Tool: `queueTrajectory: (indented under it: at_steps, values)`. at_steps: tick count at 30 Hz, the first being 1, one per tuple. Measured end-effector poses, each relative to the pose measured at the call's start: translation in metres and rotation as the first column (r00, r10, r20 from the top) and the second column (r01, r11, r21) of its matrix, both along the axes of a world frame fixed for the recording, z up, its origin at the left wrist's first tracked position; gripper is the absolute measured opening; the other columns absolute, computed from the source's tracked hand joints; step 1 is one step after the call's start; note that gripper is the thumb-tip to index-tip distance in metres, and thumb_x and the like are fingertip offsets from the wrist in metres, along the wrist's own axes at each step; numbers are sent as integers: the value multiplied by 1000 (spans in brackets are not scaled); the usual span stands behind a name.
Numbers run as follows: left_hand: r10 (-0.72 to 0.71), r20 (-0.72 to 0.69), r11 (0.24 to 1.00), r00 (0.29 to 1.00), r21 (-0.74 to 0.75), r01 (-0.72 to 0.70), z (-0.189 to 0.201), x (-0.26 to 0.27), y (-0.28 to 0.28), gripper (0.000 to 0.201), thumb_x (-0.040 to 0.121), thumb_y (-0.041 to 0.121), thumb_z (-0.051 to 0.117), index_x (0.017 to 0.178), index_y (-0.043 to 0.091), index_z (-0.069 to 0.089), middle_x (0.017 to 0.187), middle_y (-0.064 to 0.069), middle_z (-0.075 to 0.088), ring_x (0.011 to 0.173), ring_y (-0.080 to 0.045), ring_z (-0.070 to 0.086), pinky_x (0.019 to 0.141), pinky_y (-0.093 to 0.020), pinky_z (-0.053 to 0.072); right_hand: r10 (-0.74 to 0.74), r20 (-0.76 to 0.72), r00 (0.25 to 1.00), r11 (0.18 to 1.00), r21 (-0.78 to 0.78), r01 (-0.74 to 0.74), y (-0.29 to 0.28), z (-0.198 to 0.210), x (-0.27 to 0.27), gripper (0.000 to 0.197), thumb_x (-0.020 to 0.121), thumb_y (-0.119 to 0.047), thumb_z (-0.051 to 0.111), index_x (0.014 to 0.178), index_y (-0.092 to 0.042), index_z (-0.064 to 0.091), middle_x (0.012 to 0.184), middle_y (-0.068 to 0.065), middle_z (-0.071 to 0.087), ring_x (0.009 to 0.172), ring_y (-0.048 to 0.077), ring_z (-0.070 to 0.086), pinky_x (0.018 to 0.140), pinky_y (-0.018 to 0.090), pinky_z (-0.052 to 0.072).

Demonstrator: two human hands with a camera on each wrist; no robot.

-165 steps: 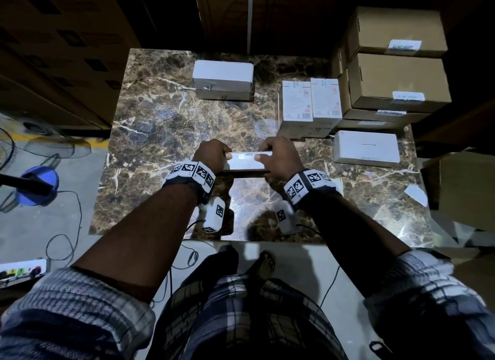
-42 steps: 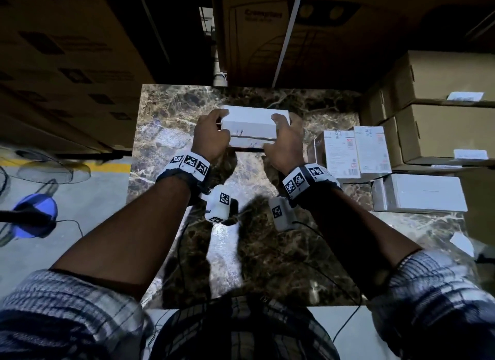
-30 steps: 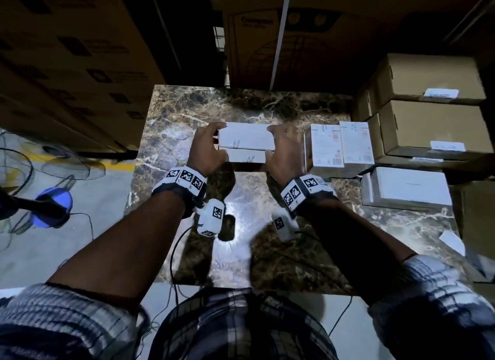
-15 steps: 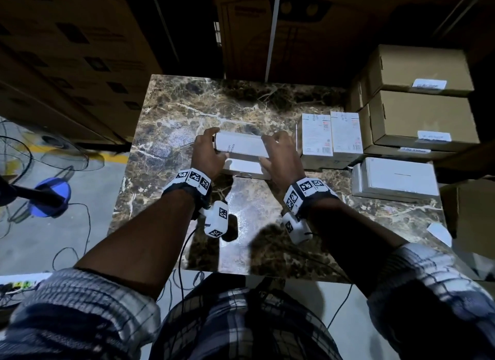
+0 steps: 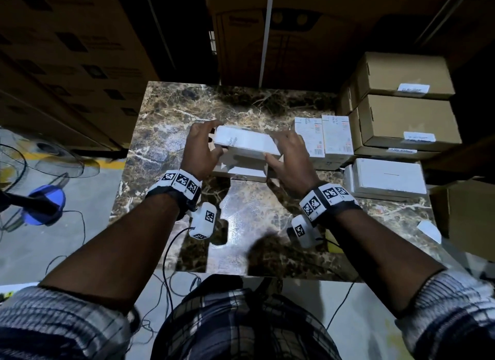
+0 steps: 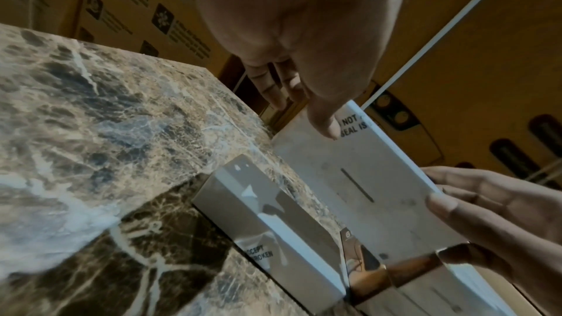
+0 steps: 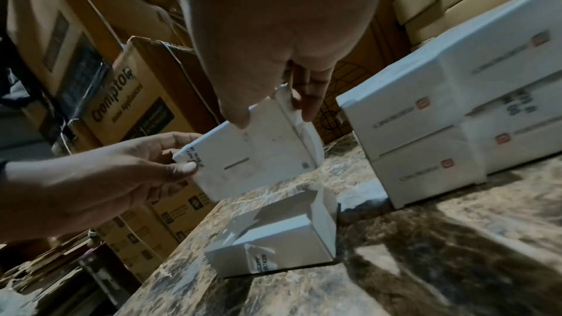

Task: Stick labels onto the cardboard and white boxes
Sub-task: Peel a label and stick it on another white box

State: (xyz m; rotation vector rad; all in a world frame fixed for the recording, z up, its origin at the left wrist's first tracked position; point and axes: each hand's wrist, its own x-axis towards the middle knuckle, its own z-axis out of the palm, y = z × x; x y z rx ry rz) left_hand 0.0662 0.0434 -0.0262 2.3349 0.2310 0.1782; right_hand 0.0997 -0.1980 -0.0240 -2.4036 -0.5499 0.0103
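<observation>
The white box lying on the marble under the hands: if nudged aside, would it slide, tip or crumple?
The lower white box lies flat on its broad face, so it would probably slide rather than tip. The polished marble table looks slick, so likely an easy slide. Its torn seal and thin card walls suggest it may dent if squeezed; its weight cannot be judged.

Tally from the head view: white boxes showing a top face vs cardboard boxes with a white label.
White boxes: 5 (held box, box below it, printed pair, flat box at right)
Labelled cardboard boxes: 3, stacked
Total: 8
</observation>
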Motion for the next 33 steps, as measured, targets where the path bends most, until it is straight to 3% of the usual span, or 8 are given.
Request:
queueTrajectory:
  at_steps: [6,11,16,19,24,26,30,33]
  values:
    - [-189,-12,975,982,-121,186,-2,-31,-24,50,85,13,74,129,19,51,128,1,59,119,-17,55,95,-41,49,38,-73,997,999,1,-38,-43,-5,-27,43,92,-32,66,130,-14,57,112,5,55,104,19,46,79,29,32]
    - [-279,-69,950,958,-163,265,-1,-57,-58,49,91,11,67,137,16,51,138,-2,54,123,-17,51,101,-40,46,80,-113,990,975,-198,-101,-62,-16,-51,56,80,-58,57,123,-22,60,116,3,62,106,20,49,79,32,37]
    - [-335,-46,931,941,-171,323,0,-74,-91,48,94,9,63,140,16,50,139,-2,54,126,-18,50,102,-40,46,117,-228,967,989,-61,-134,-66,-14,-72,55,77,-43,72,126,-19,61,115,3,66,98,15,56,75,30,42]
    - [-283,-33,947,959,-167,274,-1,-81,-101,49,94,12,63,141,14,48,142,-3,52,130,-19,47,105,-40,44,55,-293,954,998,-5,-60,-71,-17,-80,46,76,-37,74,114,-12,66,107,7,66,93,21,60,78,39,51]
    - [-283,-125,956,951,-112,270,-9,-96,-115,77,85,21,76,148,15,33,150,-9,38,138,-24,35,110,-37,31,-150,-411,899,977,76,197,-77,-25,-90,42,79,-29,79,109,-10,57,102,0,63,88,15,60,63,23,45]
    - [-358,-199,931,912,-149,333,-16,-102,-124,85,80,28,81,148,17,30,150,-7,36,138,-22,34,110,-40,33,-185,-480,858,960,100,263,-74,-30,-94,45,77,-35,80,108,-12,57,98,-3,64,85,13,63,61,25,49]
    - [-408,-311,912,858,-175,370,-38,-109,-133,113,69,67,76,154,26,15,155,-1,28,143,-23,28,112,-53,35,-195,-558,806,943,120,311,-66,-41,-102,56,64,-56,77,105,-20,65,96,-8,71,87,12,70,63,23,52]
    - [-364,-344,931,866,-133,339,-39,-113,-137,113,74,52,79,156,19,9,158,-9,21,145,-25,19,117,-48,26,-184,-596,782,929,154,336,-65,-44,-108,39,75,-35,82,106,-21,62,96,-9,70,90,12,69,69,24,53]
